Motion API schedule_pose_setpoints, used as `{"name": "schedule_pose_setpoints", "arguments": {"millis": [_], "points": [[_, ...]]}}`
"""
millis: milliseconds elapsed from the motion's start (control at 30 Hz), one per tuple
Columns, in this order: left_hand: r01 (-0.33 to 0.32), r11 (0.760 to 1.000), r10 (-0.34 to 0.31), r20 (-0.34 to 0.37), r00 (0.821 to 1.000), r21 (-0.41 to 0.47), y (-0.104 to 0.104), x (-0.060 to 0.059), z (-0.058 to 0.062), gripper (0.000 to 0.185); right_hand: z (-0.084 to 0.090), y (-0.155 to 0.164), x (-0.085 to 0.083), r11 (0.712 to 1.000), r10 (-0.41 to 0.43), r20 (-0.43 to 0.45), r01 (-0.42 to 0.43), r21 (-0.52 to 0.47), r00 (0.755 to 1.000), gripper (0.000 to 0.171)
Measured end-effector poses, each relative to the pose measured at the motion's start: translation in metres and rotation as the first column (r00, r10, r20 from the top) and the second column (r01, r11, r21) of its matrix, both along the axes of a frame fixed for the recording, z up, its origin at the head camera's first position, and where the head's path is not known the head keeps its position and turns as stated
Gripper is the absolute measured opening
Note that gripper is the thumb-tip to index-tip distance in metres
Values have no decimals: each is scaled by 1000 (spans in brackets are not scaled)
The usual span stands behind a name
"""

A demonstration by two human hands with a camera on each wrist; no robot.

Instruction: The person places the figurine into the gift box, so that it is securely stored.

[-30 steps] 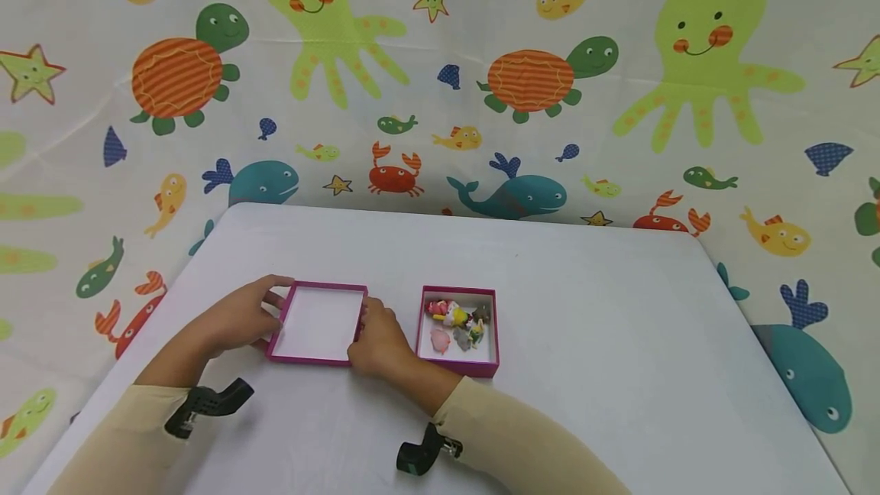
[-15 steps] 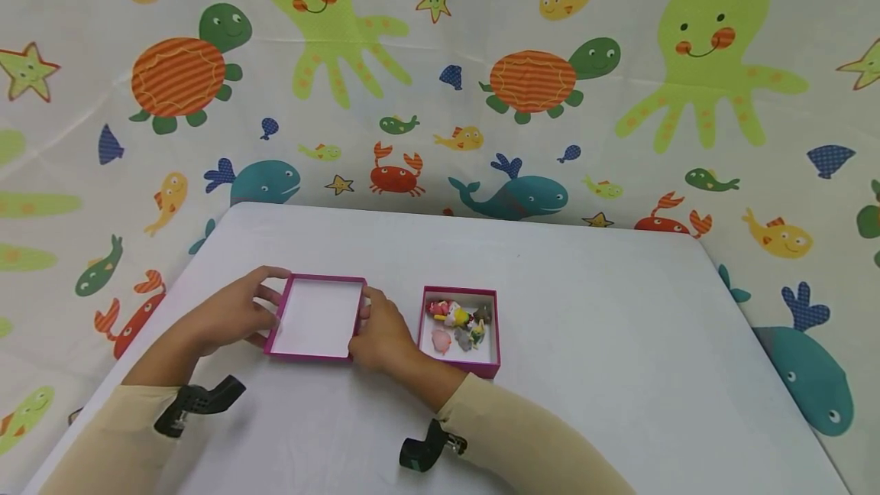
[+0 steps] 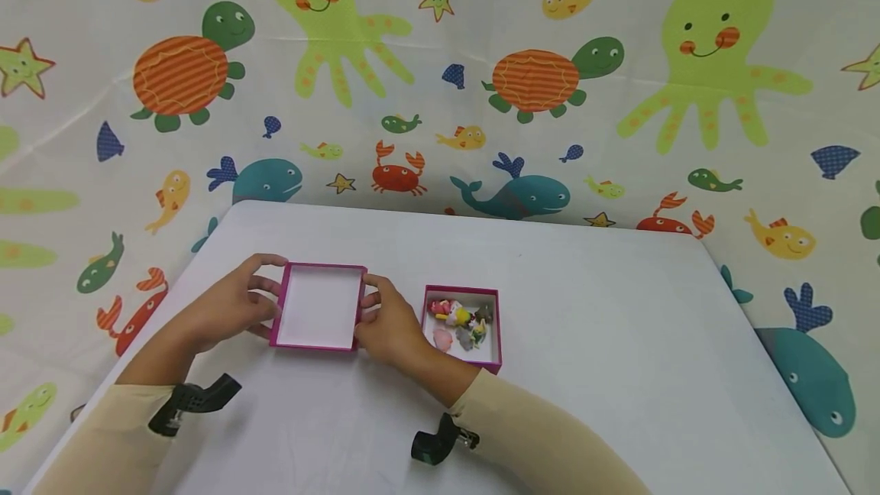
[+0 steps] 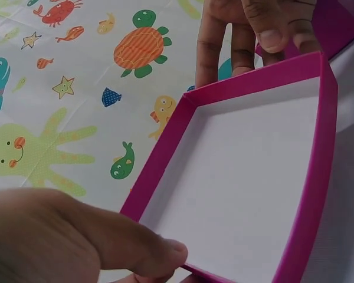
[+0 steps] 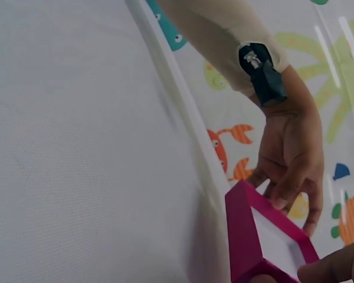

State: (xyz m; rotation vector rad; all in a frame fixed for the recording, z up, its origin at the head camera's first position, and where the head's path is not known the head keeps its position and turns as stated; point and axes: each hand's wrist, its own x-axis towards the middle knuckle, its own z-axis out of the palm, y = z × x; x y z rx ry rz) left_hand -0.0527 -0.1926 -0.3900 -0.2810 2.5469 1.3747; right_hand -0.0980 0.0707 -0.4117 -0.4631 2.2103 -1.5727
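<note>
- Head view: looks forward and down from above the desk [image 3: 584, 312], at middling range.
- Left wrist view: sits close beside the empty pink lid [image 4: 248, 177], facing across it.
- Right wrist view: skims low over the desk, sharing that lid.

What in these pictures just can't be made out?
- Head view: the small toys in the box with toys are too small to identify.
- Head view: the underside of the empty lid is hidden.
- Right wrist view: right hand cut off by the frame corner.
</note>
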Motion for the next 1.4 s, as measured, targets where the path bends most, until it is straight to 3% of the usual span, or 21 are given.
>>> {"name": "schedule_pose_setpoints", "arguments": {"millis": [267,500,1400], "points": [[-10,1000,10,-14,1000,15,2,-1,7,78,0,3,-3,997,11,35,-8,-75,999,71],[-43,998,44,-11,999,37,5,-2,9,70,0,5,-2,996,6,-7,-7,-86,1000,63],[-55,996,61,-89,994,64,6,2,7,65,1,11,0,993,16,-2,-16,-117,1000,39]]}}
